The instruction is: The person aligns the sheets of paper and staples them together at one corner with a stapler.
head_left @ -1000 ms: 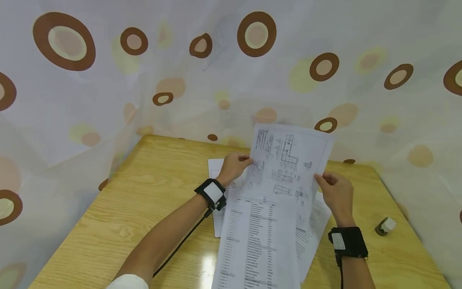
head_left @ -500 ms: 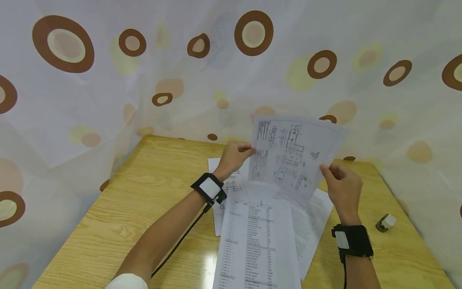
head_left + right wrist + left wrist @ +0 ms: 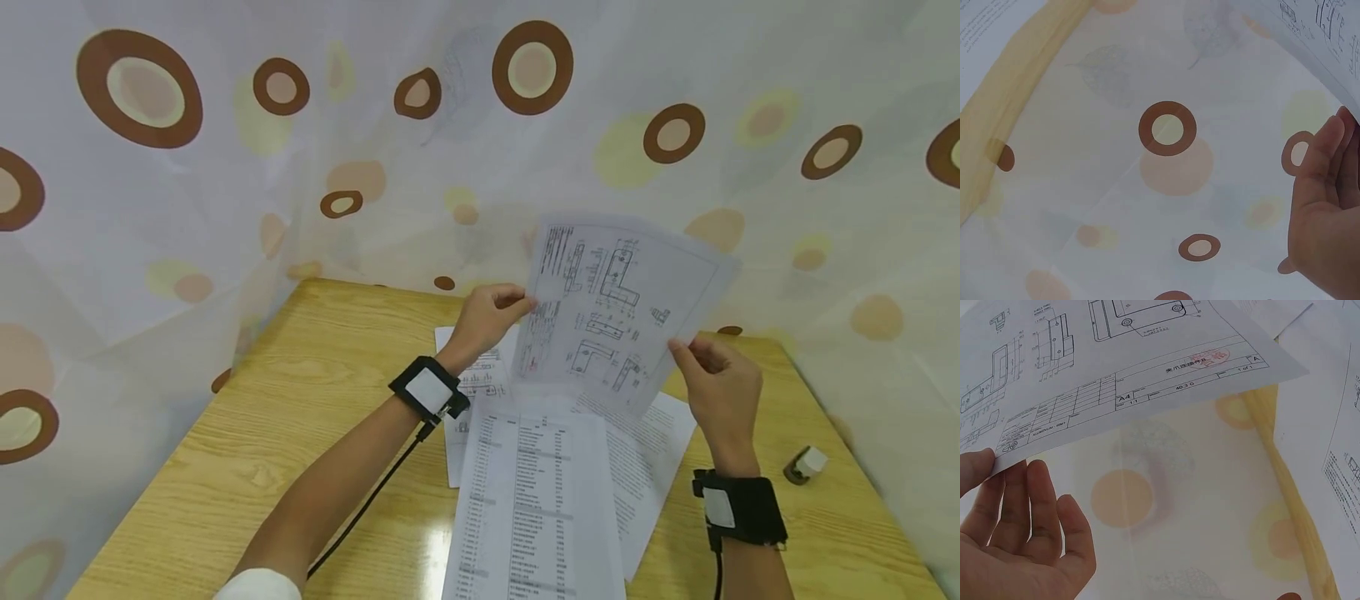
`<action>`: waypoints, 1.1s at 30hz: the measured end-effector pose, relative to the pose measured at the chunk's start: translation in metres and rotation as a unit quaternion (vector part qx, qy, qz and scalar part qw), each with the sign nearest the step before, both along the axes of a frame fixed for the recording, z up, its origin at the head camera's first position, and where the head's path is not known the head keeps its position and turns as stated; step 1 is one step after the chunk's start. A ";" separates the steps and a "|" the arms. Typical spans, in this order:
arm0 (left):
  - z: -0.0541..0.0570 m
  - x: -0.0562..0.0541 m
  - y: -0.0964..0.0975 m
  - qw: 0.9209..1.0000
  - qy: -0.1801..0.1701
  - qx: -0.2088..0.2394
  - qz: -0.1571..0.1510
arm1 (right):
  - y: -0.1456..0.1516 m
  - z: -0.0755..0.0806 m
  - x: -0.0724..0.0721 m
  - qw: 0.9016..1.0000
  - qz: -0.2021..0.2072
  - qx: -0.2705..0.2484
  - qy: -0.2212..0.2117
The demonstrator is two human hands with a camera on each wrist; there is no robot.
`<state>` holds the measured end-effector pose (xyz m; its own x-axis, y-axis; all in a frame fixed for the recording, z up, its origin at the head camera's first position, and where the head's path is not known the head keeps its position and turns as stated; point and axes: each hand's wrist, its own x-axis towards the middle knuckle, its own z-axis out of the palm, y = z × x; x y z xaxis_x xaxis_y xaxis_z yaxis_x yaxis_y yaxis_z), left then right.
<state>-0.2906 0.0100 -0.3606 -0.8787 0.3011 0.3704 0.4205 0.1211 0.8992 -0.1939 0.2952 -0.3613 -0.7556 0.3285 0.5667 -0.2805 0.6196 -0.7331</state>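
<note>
A sheet of paper printed with a technical drawing [image 3: 630, 308] is held up, tilted, above the other papers. My left hand [image 3: 491, 317] pinches its left edge between thumb and fingers. In the left wrist view, the left thumb lies over the sheet's edge [image 3: 1094, 415], near a title block with a red stamp, and the fingers are behind it. My right hand [image 3: 720, 387] pinches the opposite edge; the right wrist view shows its fingers [image 3: 1322, 150] at the paper's border. Below lie a printed table sheet [image 3: 536, 508], a text page [image 3: 652, 475] and another drawing sheet [image 3: 457, 425].
The papers lie on a light wooden table [image 3: 300, 417]. A small bottle with a white cap [image 3: 806, 465] stands at the right. A patterned curtain [image 3: 450, 167] hangs close behind the table and along both sides. A cable [image 3: 367, 508] trails from the left wrist strap.
Both hands have raised the drawing sheet off the pile and moved it slightly right, tilting it. More of the drawing sheet and text page underneath now shows.
</note>
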 end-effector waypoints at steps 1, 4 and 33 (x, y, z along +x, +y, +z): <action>0.001 0.001 0.000 1.000 0.002 0.000 0.000 | 0.000 0.001 0.001 1.000 0.003 -0.001 -0.002; 0.002 0.002 -0.001 1.000 0.005 -0.003 0.001 | -0.001 0.003 0.002 1.000 0.012 -0.009 -0.007; -0.014 0.008 -0.019 0.993 -0.057 -0.100 0.010 | 0.009 -0.008 0.007 0.972 0.051 0.007 -0.228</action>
<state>-0.2822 -0.0094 -0.3749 -0.9181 0.3401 0.2034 0.3136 0.3099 0.8976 -0.1873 0.3042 -0.3693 -0.9576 0.2331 0.1690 0.0111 0.6164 -0.7874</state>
